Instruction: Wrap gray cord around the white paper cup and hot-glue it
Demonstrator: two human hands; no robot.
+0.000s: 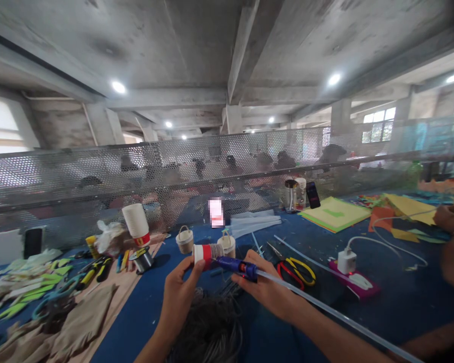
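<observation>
My left hand (pixel 181 285) grips a red-and-white paper cup (pixel 200 253) lying on its side in the air, fingers and thumb around its near end. Grey cord (pixel 216 250) is wound about the cup's far end. In my right hand (pixel 270 290) is a blue glue gun (pixel 230 263), its tip pointing left, right at the cup; whether it touches cannot be told. From the gun's back a long clear glue stick (pixel 325 301) runs down to the right. Below my hands lies a tangled heap of grey cord (pixel 210 327). Two small handled baskets (pixel 184 242) stand just beyond.
Red- and yellow-handled cutting tools (pixel 297 272) and a purple power strip (pixel 363 288) with a white plug lie to the right. Stacked paper cups (pixel 135 222), a wire spool (pixel 143 260) and gloves (pixel 85 320) are left. Another person's hand (pixel 452 219) is far right; a perforated partition (pixel 181 176) stands behind.
</observation>
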